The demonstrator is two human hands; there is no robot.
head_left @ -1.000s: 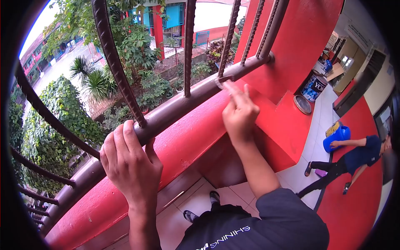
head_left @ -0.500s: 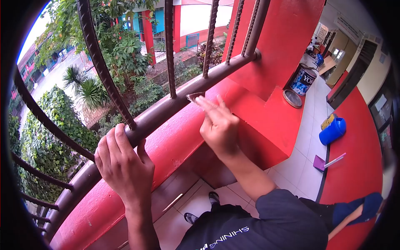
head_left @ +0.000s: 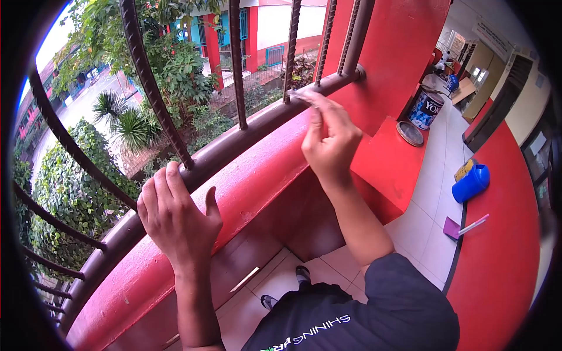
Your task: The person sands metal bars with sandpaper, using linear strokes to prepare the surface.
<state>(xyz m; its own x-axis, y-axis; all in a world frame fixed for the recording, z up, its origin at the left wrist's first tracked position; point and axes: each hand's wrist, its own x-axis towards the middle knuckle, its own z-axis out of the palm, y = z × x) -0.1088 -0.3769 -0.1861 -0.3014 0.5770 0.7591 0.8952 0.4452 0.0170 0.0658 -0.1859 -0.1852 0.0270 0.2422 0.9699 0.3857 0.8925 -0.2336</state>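
My left hand (head_left: 178,219) has its fingers hooked over the dark brown metal railing (head_left: 219,146), its thumb lifted away from the bar. Farther along the same bar, my right hand (head_left: 335,137) pinches a small, thin folded piece (head_left: 297,94) that looks like sandpaper. That piece is against the railing at the foot of a twisted upright bar (head_left: 292,50). Motion blurs the fingertips, and the fingers partly cover the piece.
Below the railing runs a red ledge (head_left: 257,196). A paint can (head_left: 425,110) and its round lid (head_left: 410,134) stand at the right. Beyond are a blue bin (head_left: 470,183) and a purple dustpan (head_left: 451,228). Plants (head_left: 76,175) grow outside the bars.
My right hand has moved up and right along the railing with the small folded piece. My left hand stays on the bar, its thumb now raised. A person at the lower right has left view.
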